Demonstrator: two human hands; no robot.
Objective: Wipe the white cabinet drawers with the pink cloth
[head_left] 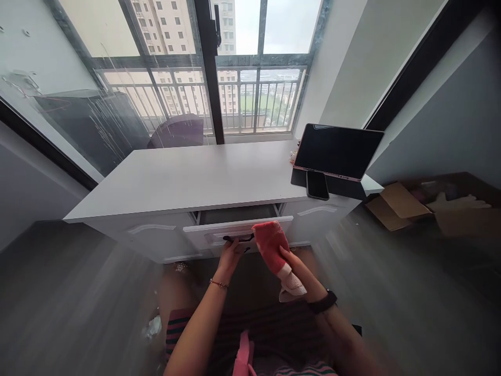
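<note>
My left hand (230, 256) grips the dark handle (238, 238) of the white desk's middle drawer (235, 230), which stands pulled partly out. My right hand (291, 261) holds a red and white cloth (274, 245) just right of the handle, in front of the drawer face. The cloth hangs down over my fingers. The inside of the drawer is dark and I cannot see what lies in it.
The white desk (188, 177) stands under a large window. A tablet (338, 151) is propped at its right end with a black phone (317, 185) in front. An open cardboard box (395, 206) lies on the floor at right. A purple chair (178, 130) stands behind the desk.
</note>
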